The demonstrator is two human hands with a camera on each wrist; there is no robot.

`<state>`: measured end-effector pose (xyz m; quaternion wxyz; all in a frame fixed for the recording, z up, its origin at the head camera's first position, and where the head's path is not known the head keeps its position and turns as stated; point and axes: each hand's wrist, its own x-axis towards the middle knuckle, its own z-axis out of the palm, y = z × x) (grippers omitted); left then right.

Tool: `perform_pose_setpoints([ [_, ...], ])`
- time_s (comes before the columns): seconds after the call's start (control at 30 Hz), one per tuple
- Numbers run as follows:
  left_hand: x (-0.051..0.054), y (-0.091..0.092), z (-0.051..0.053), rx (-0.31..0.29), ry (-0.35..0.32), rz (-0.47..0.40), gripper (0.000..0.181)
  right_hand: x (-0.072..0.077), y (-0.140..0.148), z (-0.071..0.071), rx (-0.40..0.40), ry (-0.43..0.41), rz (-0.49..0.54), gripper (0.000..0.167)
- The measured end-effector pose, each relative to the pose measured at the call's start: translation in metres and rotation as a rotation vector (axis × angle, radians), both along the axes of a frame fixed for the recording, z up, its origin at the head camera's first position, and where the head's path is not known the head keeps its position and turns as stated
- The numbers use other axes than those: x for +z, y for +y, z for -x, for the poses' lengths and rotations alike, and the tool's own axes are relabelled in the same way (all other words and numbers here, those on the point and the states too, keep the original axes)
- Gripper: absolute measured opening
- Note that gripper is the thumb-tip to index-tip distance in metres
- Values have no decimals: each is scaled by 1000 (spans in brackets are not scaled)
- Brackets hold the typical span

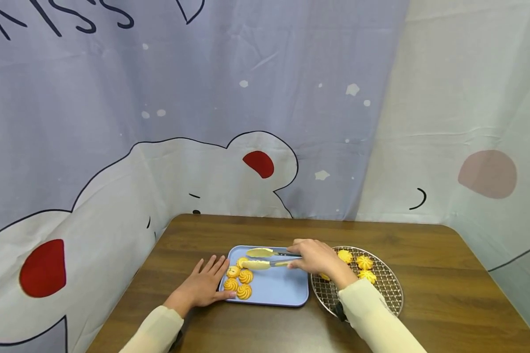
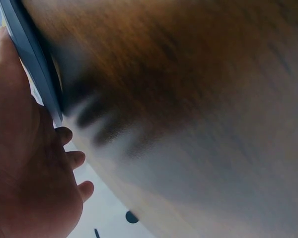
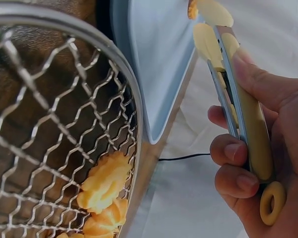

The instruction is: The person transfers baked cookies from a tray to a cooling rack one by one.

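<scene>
My right hand (image 1: pixel 314 257) grips a pair of tongs (image 3: pixel 248 109) with cream-coloured tips and handle. Their tips stand apart over a light blue tray (image 1: pixel 278 287), the lower one beside a swirled yellow cookie (image 1: pixel 242 263). Several such cookies (image 1: pixel 245 292) lie grouped at the tray's left end. At that end my left hand (image 1: pixel 201 284) rests with its fingers spread and straight, the thumb at the tray's near left corner. In the left wrist view the hand (image 2: pixel 35 148) touches the tray's edge (image 2: pixel 32 59).
A round wire rack (image 1: pixel 390 289) stands right of the tray, partly under my right forearm, with several yellow cookies (image 1: pixel 364 262) on it. Both sit on a brown wooden table (image 1: pixel 459 294). A printed curtain (image 1: pixel 203 98) hangs behind the table.
</scene>
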<state>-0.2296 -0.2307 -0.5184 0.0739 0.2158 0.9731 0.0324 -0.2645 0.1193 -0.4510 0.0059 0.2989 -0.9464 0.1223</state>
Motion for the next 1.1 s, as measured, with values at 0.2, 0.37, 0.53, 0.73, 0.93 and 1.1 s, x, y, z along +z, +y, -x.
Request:
perform_pose_setpoints([
  [0.2, 2, 0, 0, 3, -7, -11, 102, 1, -4, 4, -5, -11, -17, 45],
  [0.37, 2, 1, 0, 6, -8, -11, 102, 2, -7, 5, -15, -23, -24, 44],
  [0.53, 3, 1, -1, 0, -5, -15, 101, 2, -7, 6, -34, -29, -25, 44],
  [0.73, 0, 0, 0, -3, -1, 2, 102, 3, -11, 7, -26, -22, -17, 43],
  [0.93, 1, 0, -1, 4, -9, -11, 101, 4, -15, 7, -30, -25, -31, 44],
  [1.1, 4, 1, 0, 14, -27, -11, 102, 7, -15, 9, -34, -52, -34, 45],
])
